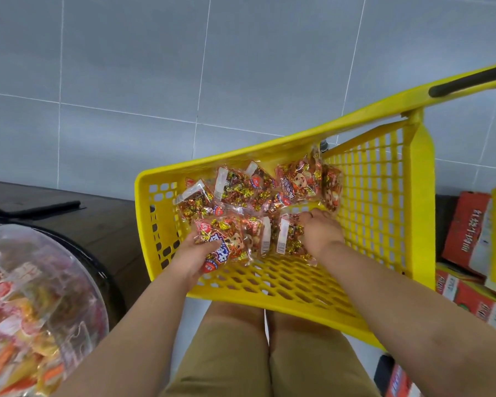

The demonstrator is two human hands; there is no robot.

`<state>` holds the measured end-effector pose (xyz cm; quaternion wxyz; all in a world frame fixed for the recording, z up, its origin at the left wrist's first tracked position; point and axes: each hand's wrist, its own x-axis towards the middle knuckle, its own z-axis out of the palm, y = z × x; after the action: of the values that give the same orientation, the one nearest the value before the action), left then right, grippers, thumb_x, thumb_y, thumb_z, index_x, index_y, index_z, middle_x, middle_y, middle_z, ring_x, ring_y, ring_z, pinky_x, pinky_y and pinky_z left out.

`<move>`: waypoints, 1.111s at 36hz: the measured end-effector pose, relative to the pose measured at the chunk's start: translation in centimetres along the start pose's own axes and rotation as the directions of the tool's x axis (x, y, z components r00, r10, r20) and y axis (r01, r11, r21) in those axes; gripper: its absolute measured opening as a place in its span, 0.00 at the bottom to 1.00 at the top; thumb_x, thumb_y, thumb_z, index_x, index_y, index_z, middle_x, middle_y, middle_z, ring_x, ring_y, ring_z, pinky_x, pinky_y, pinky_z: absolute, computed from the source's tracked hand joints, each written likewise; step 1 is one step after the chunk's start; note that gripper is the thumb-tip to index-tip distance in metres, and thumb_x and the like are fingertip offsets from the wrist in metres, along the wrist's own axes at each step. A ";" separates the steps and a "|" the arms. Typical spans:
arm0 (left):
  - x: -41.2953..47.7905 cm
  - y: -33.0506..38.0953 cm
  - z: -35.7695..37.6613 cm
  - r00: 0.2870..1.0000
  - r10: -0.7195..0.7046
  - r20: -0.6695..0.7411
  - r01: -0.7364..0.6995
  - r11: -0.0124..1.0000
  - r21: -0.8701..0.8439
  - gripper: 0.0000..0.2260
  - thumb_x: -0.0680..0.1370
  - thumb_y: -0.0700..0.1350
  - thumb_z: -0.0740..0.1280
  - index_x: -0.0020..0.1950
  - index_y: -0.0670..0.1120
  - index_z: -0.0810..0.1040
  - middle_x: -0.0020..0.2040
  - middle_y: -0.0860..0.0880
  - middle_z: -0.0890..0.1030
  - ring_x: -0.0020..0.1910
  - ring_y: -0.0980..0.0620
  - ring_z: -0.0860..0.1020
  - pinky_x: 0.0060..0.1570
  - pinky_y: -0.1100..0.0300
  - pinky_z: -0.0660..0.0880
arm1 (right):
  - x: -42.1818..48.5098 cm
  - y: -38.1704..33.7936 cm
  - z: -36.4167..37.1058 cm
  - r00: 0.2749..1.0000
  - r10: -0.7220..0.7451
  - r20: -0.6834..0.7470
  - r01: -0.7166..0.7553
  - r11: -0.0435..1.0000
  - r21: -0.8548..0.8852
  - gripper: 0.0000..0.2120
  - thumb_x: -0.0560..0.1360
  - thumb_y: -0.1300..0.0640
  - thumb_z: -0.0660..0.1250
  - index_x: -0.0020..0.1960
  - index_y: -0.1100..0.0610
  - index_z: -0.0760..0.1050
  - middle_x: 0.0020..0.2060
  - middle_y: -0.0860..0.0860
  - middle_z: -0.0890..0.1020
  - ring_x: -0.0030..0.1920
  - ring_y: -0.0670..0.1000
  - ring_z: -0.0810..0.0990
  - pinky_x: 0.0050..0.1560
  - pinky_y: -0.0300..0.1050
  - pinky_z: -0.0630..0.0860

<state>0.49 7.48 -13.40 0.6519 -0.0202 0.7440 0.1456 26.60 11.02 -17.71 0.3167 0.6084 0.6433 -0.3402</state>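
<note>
Reaching with both hands into a bright yellow moulded-plastic shopping basket (384, 196), lattice-walled and diamond-gridded on the floor, tilted at 3 o'clock of the frame.

Gripping with the left hand (196, 255) a crinkly clear-film candy bag (222, 240) at 8 o'clock on the basket floor, fingers curling round its lower edge. Curling the right hand (320, 230) down over a second clear-film candy bag (289, 237) near the floor's centre, fingertips digging into the film beside a white barcode label.

Showing, through the glossy film, small sweets in gold and red foil twists, and on the left-hand bag a red-and-white printed front with a cartoon face.

Working just in front of a loose pile of matching bags (241, 187), overlapping and glinting toward 12 o'clock against the far wall. Working below a matte black handle grip (470, 80) at 1 o'clock.

Working between a round clear-plastic tub (35, 282) of blurred orange and yellow packets at 8 o'clock and red printed cardboard cartons (467, 224) at 4 o'clock, above smooth grey square floor tiles (155, 67).
</note>
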 end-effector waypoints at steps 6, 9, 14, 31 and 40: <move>-0.7 0.3 0.1 1.000 0.015 0.025 -0.015 1.000 -0.008 0.36 0.75 0.37 0.71 0.77 0.55 0.59 0.73 0.47 0.69 0.62 0.44 0.77 0.60 0.43 0.75 | -1.1 -0.1 -2.8 0.979 0.017 0.204 0.007 0.993 -0.114 0.16 0.77 0.54 0.64 0.64 0.55 0.72 0.61 0.55 0.74 0.62 0.55 0.73 0.56 0.47 0.74; -1.4 0.6 0.4 0.998 0.014 0.055 -0.012 0.999 -0.035 0.33 0.77 0.42 0.70 0.77 0.55 0.59 0.71 0.45 0.72 0.60 0.44 0.79 0.60 0.42 0.75 | -2.5 -0.2 -3.3 0.969 0.018 0.247 0.010 0.994 -0.112 0.14 0.78 0.60 0.61 0.62 0.54 0.72 0.59 0.53 0.77 0.60 0.54 0.76 0.55 0.47 0.74; -2.5 1.0 0.8 0.999 0.003 0.042 0.000 0.998 -0.065 0.30 0.79 0.47 0.67 0.78 0.52 0.58 0.67 0.44 0.76 0.62 0.43 0.77 0.63 0.41 0.73 | -5.1 0.4 -4.2 0.985 -0.030 0.170 0.013 0.995 0.101 0.11 0.77 0.58 0.62 0.60 0.56 0.72 0.56 0.56 0.79 0.56 0.57 0.77 0.47 0.45 0.72; -5.8 3.0 2.2 0.969 0.052 0.243 -0.004 0.981 -0.195 0.10 0.81 0.45 0.62 0.53 0.44 0.81 0.45 0.45 0.86 0.39 0.54 0.85 0.30 0.60 0.79 | -8.9 -1.9 -6.9 0.701 -0.340 -0.627 0.701 0.493 0.516 0.19 0.65 0.68 0.73 0.54 0.54 0.81 0.51 0.45 0.79 0.62 0.58 0.70 0.64 0.56 0.65; -6.3 3.6 1.2 0.902 -0.054 0.428 -0.016 0.987 0.158 0.34 0.56 0.60 0.80 0.60 0.53 0.78 0.59 0.47 0.81 0.54 0.50 0.82 0.52 0.48 0.80 | -9.2 -2.5 -5.3 0.524 -0.576 -0.627 0.847 0.430 0.313 0.19 0.64 0.75 0.71 0.49 0.56 0.84 0.53 0.54 0.81 0.65 0.58 0.70 0.64 0.58 0.67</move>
<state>1.83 10.17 -6.68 0.8011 0.0569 0.5904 0.0809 24.65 10.12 -6.99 -0.2184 0.3889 0.7548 -0.4811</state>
